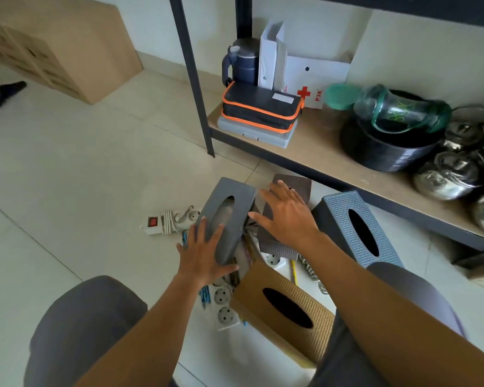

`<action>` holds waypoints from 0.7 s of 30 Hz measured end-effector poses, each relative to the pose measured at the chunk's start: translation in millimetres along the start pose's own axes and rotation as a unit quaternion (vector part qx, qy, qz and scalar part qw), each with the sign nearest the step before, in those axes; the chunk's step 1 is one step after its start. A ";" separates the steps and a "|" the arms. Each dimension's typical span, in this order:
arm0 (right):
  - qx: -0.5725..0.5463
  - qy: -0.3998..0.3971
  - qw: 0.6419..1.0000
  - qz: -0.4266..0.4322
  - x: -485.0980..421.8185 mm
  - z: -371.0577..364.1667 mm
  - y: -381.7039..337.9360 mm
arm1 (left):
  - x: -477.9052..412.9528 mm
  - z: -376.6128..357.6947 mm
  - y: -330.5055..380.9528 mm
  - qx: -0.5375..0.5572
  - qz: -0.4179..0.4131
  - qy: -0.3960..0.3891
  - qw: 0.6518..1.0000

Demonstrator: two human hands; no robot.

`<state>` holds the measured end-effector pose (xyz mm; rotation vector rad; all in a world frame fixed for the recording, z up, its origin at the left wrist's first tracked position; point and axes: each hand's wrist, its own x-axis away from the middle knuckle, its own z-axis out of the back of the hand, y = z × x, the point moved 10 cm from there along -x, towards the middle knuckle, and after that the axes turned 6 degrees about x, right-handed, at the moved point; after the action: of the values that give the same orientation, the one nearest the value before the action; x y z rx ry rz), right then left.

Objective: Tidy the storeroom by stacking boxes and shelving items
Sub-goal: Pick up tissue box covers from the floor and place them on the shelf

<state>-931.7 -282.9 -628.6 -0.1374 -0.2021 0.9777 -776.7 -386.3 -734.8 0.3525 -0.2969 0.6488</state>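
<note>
Person is steadying a tilted grey tissue box (229,216) over floor clutter by the shelf (319,146).
Left hand (204,255) is pressing it flat-fingered, right hand (287,216) hovering spread alongside; held one-sided, it could slip onto the power strip (224,305).

left grip (204,252) and right grip (285,216) outstretched (fingers straight)

Four boxes grouped on the tiled floor (67,191). The dark grey tissue box (239,219) is smooth with an oval slot, tilted so the slot face turns up and leftward; the brown textured box (302,188) is just beside it on the right, partly hidden. The blue-grey tissue box (344,213), ribbed, slot up, is farther right; the tan woven tissue box (322,314), slot up, is nearest.
</note>
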 end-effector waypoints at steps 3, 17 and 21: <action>-0.003 -0.012 1.000 -0.009 1.0 -4.8 0.4 | 1.7 -9.1 -5.1 -0.006 0.002 -0.002 1.000; -0.033 0.016 0.998 -0.051 0.8 1.9 7.7 | 3.3 69.1 18.5 0.067 -0.096 0.264 0.957; -0.037 0.035 0.998 -0.042 -5.7 20.7 1.1 | 10.9 114.5 28.7 0.051 -0.121 0.313 0.941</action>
<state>-940.4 -286.5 -609.4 -0.2285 -0.1791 0.8807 -804.8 -405.9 -621.3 0.2596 0.3862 0.5039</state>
